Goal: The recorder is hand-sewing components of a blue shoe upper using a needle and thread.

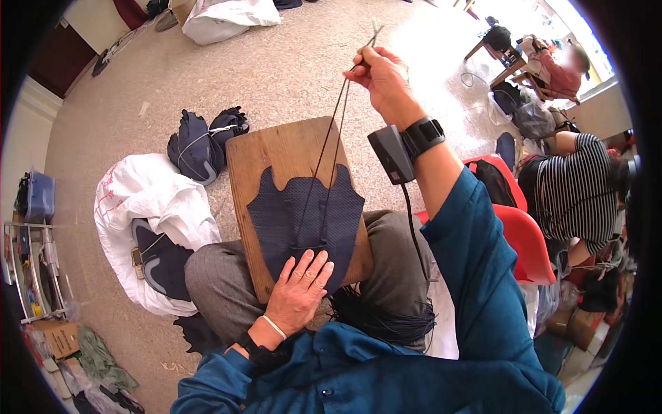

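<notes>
Head view: R hand (386, 77) clenched on dk cord (329, 131), L hand (296, 297) flat, loose on navy fabric pc (314, 224).

bright | light from upper right | glare on floor (431, 38) | fisheye bend | black rim

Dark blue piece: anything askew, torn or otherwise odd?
Nothing stands out: the dark blue piece lies flat on the wooden board, no tear visible, left hand on it, right hand holding dark cord.

Matt, textured cloth on navy panel (286, 207), smooth dark cord (331, 127), worn wood grain on board (279, 148), crinkled, plastic-looking white sack (138, 179), glossy red plastic chair (524, 241)
</notes>
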`<action>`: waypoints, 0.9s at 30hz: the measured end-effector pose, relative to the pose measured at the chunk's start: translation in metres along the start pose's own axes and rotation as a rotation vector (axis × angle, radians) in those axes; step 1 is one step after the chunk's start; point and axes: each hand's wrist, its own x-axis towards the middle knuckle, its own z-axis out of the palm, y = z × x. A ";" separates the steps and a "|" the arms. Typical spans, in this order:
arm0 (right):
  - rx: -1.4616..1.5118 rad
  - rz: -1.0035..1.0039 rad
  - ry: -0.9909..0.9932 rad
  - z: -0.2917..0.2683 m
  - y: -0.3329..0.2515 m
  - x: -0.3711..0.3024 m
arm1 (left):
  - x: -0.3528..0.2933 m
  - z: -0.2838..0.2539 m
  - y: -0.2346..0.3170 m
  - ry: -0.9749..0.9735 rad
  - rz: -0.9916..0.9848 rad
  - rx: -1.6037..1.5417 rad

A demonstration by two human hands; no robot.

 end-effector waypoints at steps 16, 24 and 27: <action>-0.332 0.137 -0.418 0.008 0.003 -0.167 | 0.006 -0.009 -0.013 0.273 0.026 -0.061; -0.281 0.043 -0.382 0.009 -0.016 -0.181 | 0.004 -0.009 -0.023 0.234 0.030 -0.026; -0.343 0.071 -0.406 0.007 -0.015 -0.185 | 0.008 -0.010 -0.030 0.362 0.003 -0.248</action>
